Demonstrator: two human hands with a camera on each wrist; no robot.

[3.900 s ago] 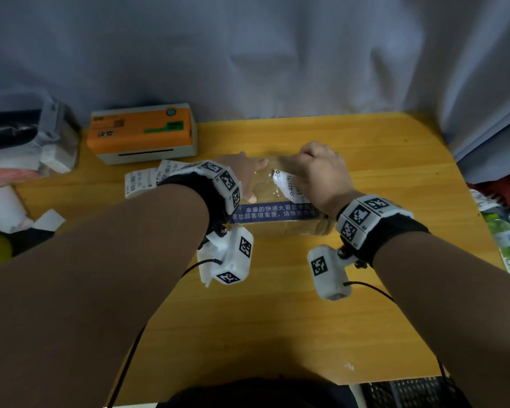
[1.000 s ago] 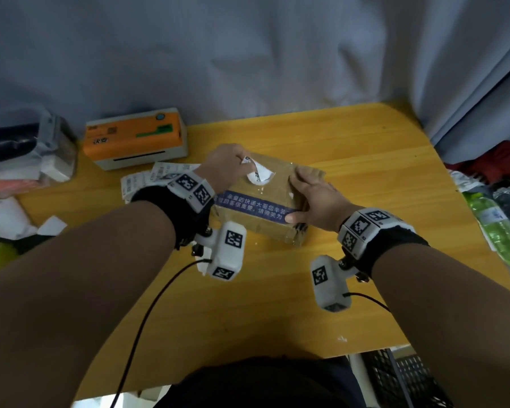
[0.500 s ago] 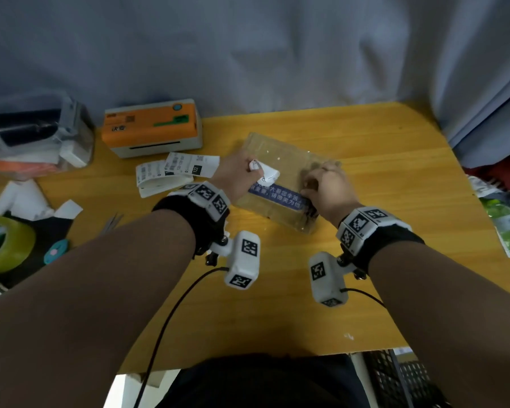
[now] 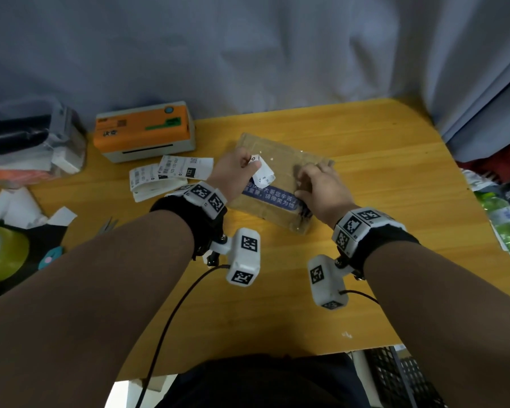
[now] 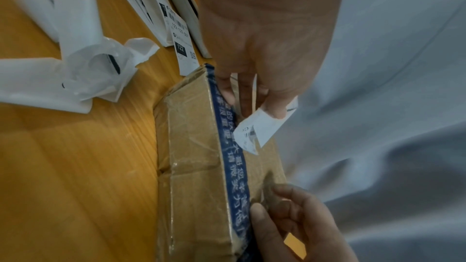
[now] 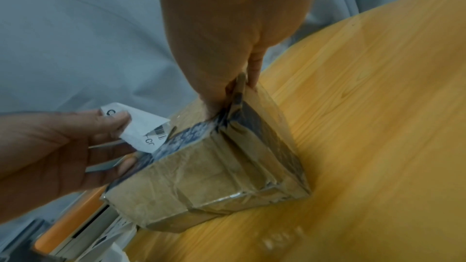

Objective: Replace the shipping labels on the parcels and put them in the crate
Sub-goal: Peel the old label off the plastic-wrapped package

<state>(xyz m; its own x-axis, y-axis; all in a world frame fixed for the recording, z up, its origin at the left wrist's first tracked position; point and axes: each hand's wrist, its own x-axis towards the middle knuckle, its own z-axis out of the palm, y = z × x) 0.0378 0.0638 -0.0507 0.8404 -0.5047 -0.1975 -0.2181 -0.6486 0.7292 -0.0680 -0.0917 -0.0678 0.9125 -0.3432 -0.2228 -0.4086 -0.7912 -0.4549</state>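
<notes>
A brown cardboard parcel [image 4: 280, 160] with a blue printed tape strip lies mid-table, its far side tipped up. My left hand [image 4: 249, 164] pinches a curled white old label [image 4: 264, 175] just above the parcel's top face; the label [image 5: 259, 128] hangs free of the cardboard, with the parcel [image 5: 196, 166] below it. My right hand [image 4: 306, 179] grips the parcel's right end, thumb and fingers around its upper corner. In the right wrist view the parcel [image 6: 214, 176] rests on its lower edge, and the label [image 6: 143, 128] is between the left fingertips [image 6: 118, 121].
An orange label printer [image 4: 145, 131] stands at the back left, with printed labels [image 4: 171, 172] in front of it. White backing scraps [image 4: 21, 204], scissors [image 4: 108, 223] and a tape roll [image 4: 0, 254] lie left. Bottles [image 4: 507, 222] sit right; a black crate [image 4: 401, 378] is below the table's front edge.
The label, earlier stuck under my right fingers, is now off the parcel in my left hand. The parcel has turned slightly, and my right hand moved to its right end.
</notes>
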